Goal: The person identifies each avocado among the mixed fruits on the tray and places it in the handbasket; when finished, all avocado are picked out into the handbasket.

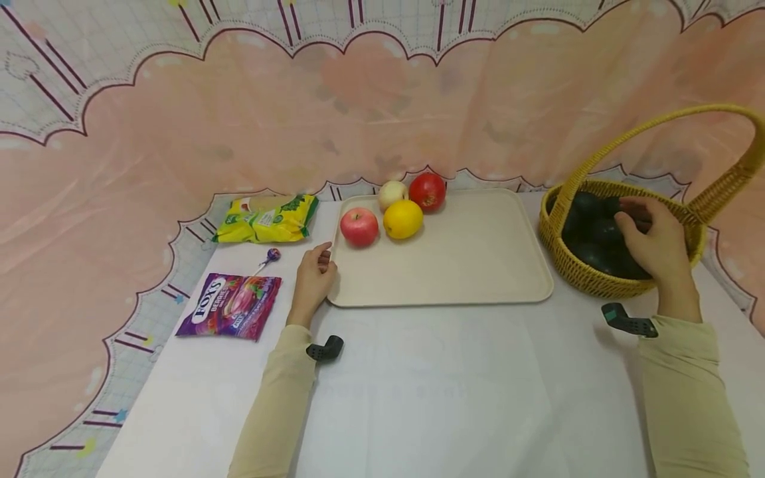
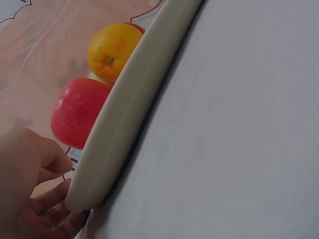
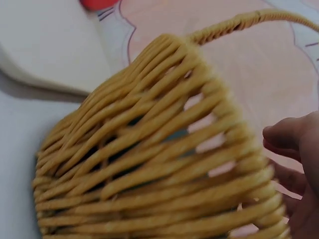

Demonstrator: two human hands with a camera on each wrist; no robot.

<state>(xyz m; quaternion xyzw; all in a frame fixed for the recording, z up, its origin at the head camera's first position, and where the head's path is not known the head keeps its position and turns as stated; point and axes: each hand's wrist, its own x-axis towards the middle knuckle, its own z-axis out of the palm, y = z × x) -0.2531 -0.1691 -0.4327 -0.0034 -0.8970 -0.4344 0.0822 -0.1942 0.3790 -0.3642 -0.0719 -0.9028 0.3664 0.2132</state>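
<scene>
My left hand (image 1: 313, 279) is at the left edge of a beige tray (image 1: 478, 259), fingers loosely bent; in the left wrist view its fingertips touch the tray's corner (image 2: 89, 191). On the tray lie a pink-red apple (image 1: 359, 227), a yellow-orange fruit (image 1: 403, 220), a pale round fruit (image 1: 392, 195) and a red pomegranate (image 1: 427, 192). At the right my right hand (image 1: 656, 239) reaches into a yellow wicker basket (image 1: 588, 275), over several dark rounded things (image 1: 592, 255). Its fingers are loosely bent, with no held thing visible; the basket's wall partly hides them in the right wrist view.
Left of the tray lie a yellow-green packet (image 1: 265, 220), a lollipop (image 1: 272, 255) and a purple FOX'S candy bag (image 1: 232, 306). The basket's tall handle (image 1: 669, 116) arches above the right hand. A patterned pink cloth (image 1: 299, 133) hangs behind the white table (image 1: 448, 398).
</scene>
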